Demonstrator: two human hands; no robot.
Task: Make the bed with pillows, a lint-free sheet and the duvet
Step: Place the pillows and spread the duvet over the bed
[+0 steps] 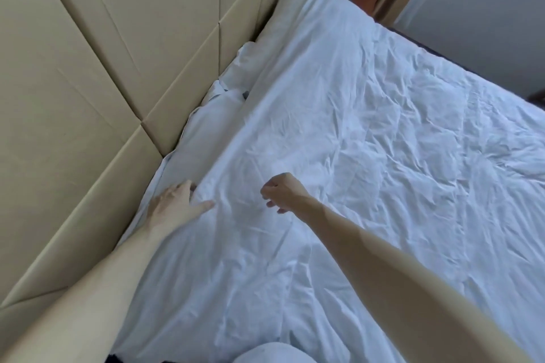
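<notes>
The bed (442,53) is covered almost from edge to edge by a white duvet (368,141), which is spread flat but heavily creased. Along the side that meets the padded beige headboard (88,82) lie the pillows. A cream pillow (290,0) is at the far end and white pillows (215,115) are nearer, all just beside the duvet's hem.

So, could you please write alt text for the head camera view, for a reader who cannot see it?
A person reaches with both hands over a wrinkled white duvet spread out flat: the left hand touches its edge beside the pillows, and the right hand hovers with curled fingers. A beige padded headboard runs along the left.
</notes>
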